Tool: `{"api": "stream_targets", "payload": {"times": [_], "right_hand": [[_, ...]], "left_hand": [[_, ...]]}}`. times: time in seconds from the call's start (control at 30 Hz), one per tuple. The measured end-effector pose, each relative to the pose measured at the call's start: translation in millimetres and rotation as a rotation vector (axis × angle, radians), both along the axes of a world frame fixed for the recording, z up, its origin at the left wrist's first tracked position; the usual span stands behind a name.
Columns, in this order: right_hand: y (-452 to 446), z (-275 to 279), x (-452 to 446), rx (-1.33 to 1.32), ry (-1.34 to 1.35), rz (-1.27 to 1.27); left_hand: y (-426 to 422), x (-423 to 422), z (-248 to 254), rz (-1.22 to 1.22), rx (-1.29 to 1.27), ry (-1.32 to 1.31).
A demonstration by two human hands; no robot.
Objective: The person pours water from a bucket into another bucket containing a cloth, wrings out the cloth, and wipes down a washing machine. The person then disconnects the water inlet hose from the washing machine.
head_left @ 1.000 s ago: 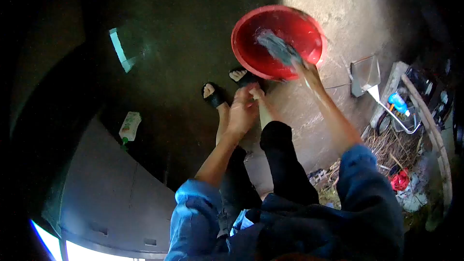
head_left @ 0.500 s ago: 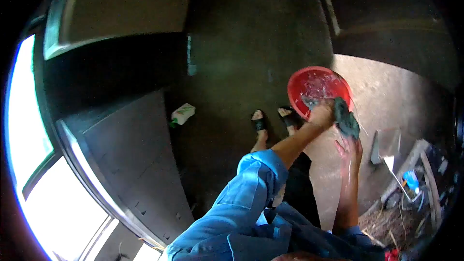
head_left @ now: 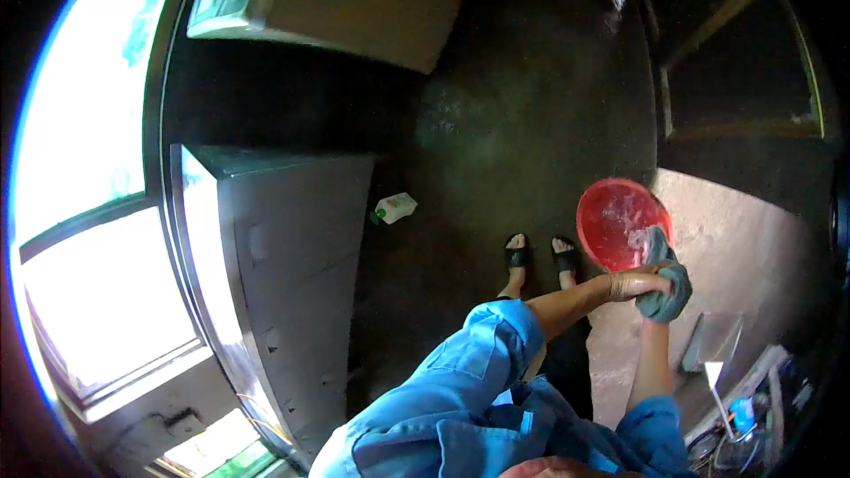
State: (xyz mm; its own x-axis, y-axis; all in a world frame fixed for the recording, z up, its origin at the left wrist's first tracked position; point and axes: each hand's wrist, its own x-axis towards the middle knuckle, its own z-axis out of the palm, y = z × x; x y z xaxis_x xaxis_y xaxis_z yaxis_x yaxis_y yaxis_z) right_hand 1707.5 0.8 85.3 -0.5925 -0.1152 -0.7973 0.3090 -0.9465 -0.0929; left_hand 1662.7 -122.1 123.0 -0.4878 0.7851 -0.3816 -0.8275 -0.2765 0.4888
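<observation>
Left grip point(head_left: 637, 284) is holding closed around a grey-green cloth point(head_left: 675, 294), right of centre in the frame; that cloth is hiding the right grip, so I'm not managing to tell its closure. The cloth's upper end is overlapping the red basin point(head_left: 595, 214), presumably so drips are falling inside.

Single head-worn view, wide-angle, facing steeply down, blue sleeves point(head_left: 460, 358) near, red basin point(head_left: 591, 232) farther off.
</observation>
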Motion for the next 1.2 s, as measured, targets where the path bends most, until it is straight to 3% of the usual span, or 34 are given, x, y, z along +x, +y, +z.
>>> {"api": "stream_targets", "payload": {"times": [0.03, 0.1, 0.13, 0.23, 0.3, 0.4, 0.5, 0.57, 0.6, 0.63, 0.7, 0.73, 0.77, 0.8, 0.87, 0.9, 0.93, 0.97, 1.03, 1.07, 1.1, 1.17, 1.2], "right_hand": [[5, 3, 2, -0.002, 0.01, 0.008], [16, 14, 8, -0.006, 0.039, 0.039], [23, 20, 10, -0.011, 0.053, 0.065], [40, 38, 11, -0.037, 0.112, 0.19], [49, 50, 8, -0.053, 0.154, 0.299], [58, 69, 6, -0.016, 0.183, 0.505], [57, 80, -6, 0.204, 0.069, 0.652], [62, 87, -11, 0.508, 0.114, 0.918], [60, 90, -16, 0.521, 0.123, 0.922], [52, 93, -23, 0.642, 0.232, 1.019], [35, 103, -36, 0.899, 0.439, 1.209], [30, 107, -39, 0.962, 0.434, 1.198], [16, 131, -50, 1.089, 0.351, 1.344], [22, 118, -52, 1.056, 0.524, 1.262], [20, 120, -58, 1.127, 0.512, 1.342], [27, 94, -54, 1.121, 0.523, 1.282], [12, 134, -61, 1.278, 0.534, 1.434], [18, 120, -58, 1.315, 0.66, 1.356], [28, 119, -62, 1.431, 0.664, 1.655], [39, 85, -58, 1.191, 0.574, 1.387], [29, 99, -61, 1.299, 0.603, 1.43], [7, 127, -65, 1.526, 0.645, 1.509], [-3, 148, -71, 1.425, 0.608, 1.472]], "left_hand": [[6, -8, 6, 0.019, -0.003, 0.021], [11, -19, 18, -0.02, -0.606, 0.221], [9, -28, 33, -0.01, -0.545, 0.377], [21, -34, 60, -0.049, -0.904, 0.641], [22, -38, 75, -0.059, -0.977, 0.667], [27, -38, 57, -0.064, -0.917, 0.502], [28, -40, 44, -0.083, -0.877, 0.36], [41, -37, 26, -0.095, -0.914, 0.265], [21, -42, 65, -0.145, -0.914, 0.302], [15, -40, 72, -0.137, -0.873, 0.263], [26, -29, 73, 0.083, -1.052, 0.286], [25, -28, 78, 0.069, -1.043, 0.29], [20, -31, 92, 0.055, -1.028, 0.29], [25, -32, 91, 0.113, -1.05, 0.305], [32, -32, 79, 0.146, -1.095, 0.328], [35, -36, 75, 0.127, -1.119, 0.335], [33, -40, 79, 0.084, -1.099, 0.312], [29, -44, 84, 0.04, -1.083, 0.288], [28, -50, 88, -0.097, -1.135, 0.312], [27, -52, 89, -0.126, -1.151, 0.313], [33, -50, 69, -0.015, -1.14, 0.22], [20, -50, 67, 0.071, -1.141, 0.286], [28, -51, 26, 0.102, -1.121, 0.329]]}}
